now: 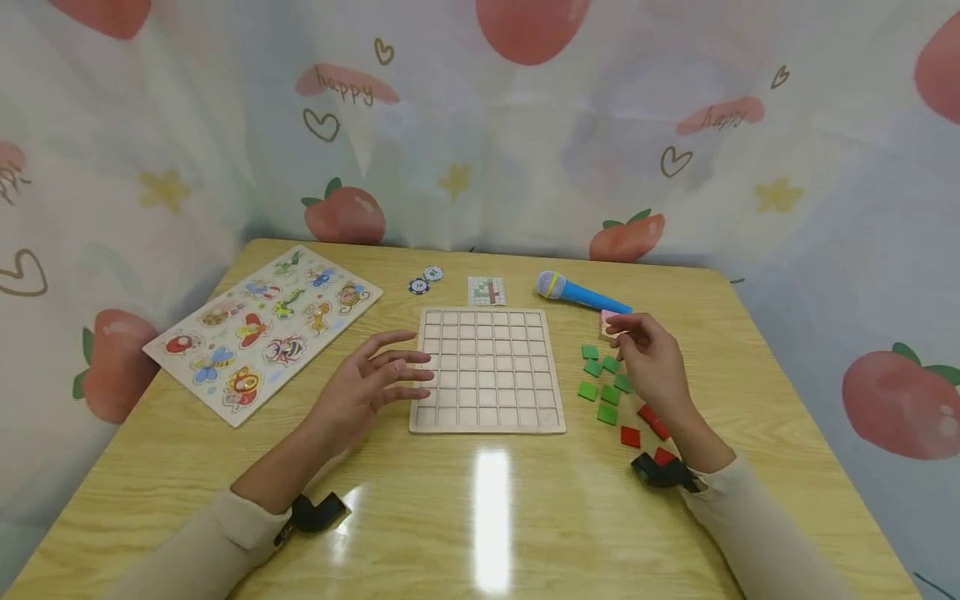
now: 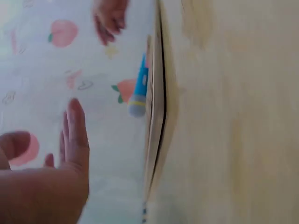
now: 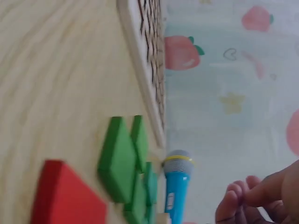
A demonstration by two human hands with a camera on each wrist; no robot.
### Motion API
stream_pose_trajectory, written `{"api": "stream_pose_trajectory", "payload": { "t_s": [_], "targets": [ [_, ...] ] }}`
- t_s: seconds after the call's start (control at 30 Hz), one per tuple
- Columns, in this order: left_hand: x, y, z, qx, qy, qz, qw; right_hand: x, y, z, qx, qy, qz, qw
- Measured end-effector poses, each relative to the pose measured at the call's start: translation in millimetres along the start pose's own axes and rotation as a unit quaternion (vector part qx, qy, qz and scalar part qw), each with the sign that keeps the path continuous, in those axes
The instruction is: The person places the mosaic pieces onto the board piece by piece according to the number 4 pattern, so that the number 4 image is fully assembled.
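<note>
The left hand hovers with spread fingers over the left edge of a square wooden grid board. Its fingers look straight in the left wrist view. The right hand is raised above the table, fingers loosely bent, thumb near the fingertips; nothing shows between them in the right wrist view. Below and beside it lie several green square tiles and some red tiles. A pink piece, partly hidden by the right fingers, lies on the table beyond the green tiles.
A blue toy microphone lies behind the board on the right. A small pattern card and two round chips are at the back. An insect picture puzzle board lies on the left. A printed curtain hangs behind the table.
</note>
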State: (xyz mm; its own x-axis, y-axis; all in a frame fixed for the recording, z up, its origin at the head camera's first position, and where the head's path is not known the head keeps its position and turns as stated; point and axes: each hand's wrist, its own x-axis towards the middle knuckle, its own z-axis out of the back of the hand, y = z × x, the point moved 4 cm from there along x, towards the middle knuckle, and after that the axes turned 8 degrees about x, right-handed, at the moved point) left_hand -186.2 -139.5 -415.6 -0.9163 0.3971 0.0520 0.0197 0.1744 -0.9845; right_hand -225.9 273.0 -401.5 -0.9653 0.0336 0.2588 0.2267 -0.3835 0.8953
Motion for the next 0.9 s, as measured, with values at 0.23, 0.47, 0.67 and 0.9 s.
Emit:
{"api": "stream_pose_trajectory", "payload": {
  "t_s": [0.23,0.47,0.67,0.9],
  "targets": [
    [-7.0,29.6,15.9,0.197,-0.066,0.013,0.9782,3.4,-35.3,-7.2,-0.129,0.051,-0.06,0.9886],
    [-6.5,43.0,24.5,0.377,-0.047,0.068,0.9225,6.1,-49.8,-15.8,-0.196,0.068,0.002,0.9781],
    [-6.6,44.9,16.6,0.482,0.01,0.055,0.8743,8.2,-53.7,-19.3,-0.213,0.083,0.011,0.9734],
    [-4.7,45.7,10.8,0.544,0.021,0.037,0.8377,14.4,-46.4,-21.9,-0.23,0.105,0.002,0.9675]
  ]
}}
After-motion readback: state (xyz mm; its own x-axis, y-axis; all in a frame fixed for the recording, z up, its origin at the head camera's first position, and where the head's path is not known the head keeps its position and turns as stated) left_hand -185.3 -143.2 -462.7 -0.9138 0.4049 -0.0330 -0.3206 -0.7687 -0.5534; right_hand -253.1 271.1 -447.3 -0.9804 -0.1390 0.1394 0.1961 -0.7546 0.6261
